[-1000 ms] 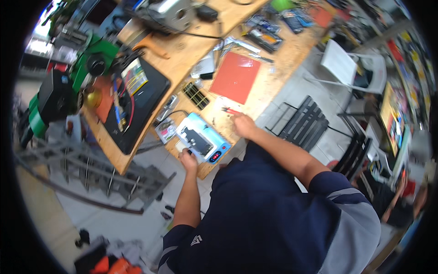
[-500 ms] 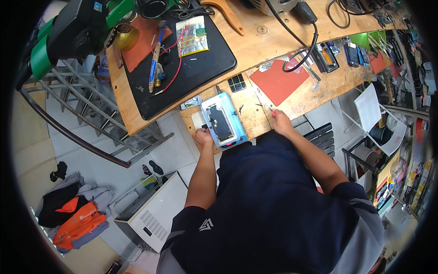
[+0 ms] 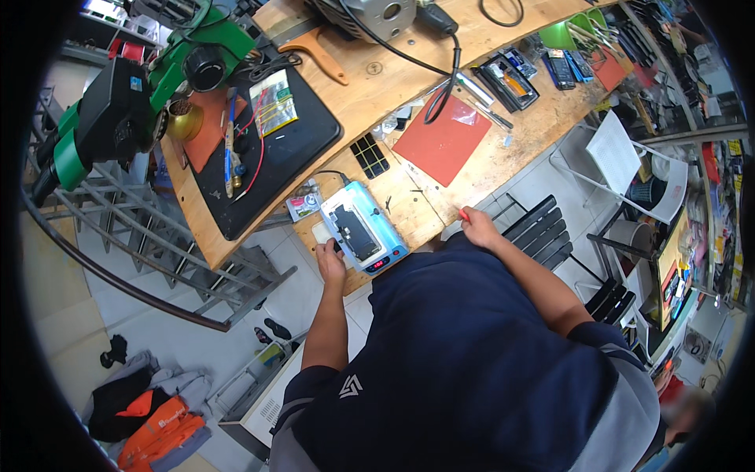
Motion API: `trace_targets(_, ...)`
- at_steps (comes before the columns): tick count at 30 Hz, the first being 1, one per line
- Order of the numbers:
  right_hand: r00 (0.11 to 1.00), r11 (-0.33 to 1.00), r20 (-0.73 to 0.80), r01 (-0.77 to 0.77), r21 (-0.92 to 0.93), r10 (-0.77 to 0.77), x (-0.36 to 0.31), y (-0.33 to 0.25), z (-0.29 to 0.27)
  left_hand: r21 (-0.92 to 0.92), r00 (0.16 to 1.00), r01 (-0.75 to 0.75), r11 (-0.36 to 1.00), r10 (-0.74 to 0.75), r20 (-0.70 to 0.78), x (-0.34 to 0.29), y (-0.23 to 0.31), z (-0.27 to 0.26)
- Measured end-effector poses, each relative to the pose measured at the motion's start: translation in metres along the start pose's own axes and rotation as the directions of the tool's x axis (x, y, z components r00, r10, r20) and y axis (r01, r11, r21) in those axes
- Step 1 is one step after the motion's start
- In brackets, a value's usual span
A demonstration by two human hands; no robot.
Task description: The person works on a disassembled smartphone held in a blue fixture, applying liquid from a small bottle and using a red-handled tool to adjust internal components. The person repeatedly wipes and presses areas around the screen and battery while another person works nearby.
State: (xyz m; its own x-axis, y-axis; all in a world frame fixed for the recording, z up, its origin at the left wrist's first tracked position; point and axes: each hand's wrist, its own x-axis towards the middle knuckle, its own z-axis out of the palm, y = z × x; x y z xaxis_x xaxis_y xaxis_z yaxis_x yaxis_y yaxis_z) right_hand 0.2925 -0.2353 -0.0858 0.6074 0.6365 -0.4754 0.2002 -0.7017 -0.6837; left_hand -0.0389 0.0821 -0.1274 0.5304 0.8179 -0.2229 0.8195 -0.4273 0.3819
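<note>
An opened phone, its dark inner parts showing, lies on a light-blue heating plate with a red lit display on its front edge. Beside the plate's left edge is my left hand, fingers curled around a small black thing too hidden to name. A pale flat piece lies just beyond those fingers. Over the bench's near edge, to the right of the plate, my right hand is closed on a slim red-handled tool. Its thin tip is hard to make out. Tiny dark pieces lie between the hands.
A red-brown mat and a black compartment tray lie beyond the plate. On the raised bench are a black mat, a green microscope and an orange-handled saw. A black cable hangs down. Another person is at lower right.
The whole view has shifted, so the upper bench sits further left and more of the right side shows. Both hands keep their places by the plate and the bench edge, the red-handled tool still held.
</note>
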Motion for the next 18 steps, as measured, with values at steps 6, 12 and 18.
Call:
trace_targets(6,0.999,1.0,0.04,0.002,-0.019,-0.002,-0.019,0.015,-0.009,0.101,0.999,0.006,0.995,-0.012,0.052,0.02,0.005,-0.003)
trace_targets(12,0.999,1.0,-0.049,-0.004,-0.024,0.002,-0.013,0.028,-0.006,0.026,0.991,0.122,0.992,-0.123,0.054,0.024,0.01,0.004)
trace_targets(18,0.995,0.991,0.042,0.093,-0.098,-0.089,0.0,0.02,0.001,0.084,0.985,0.146,0.986,-0.153,0.078,0.023,0.0,0.004)
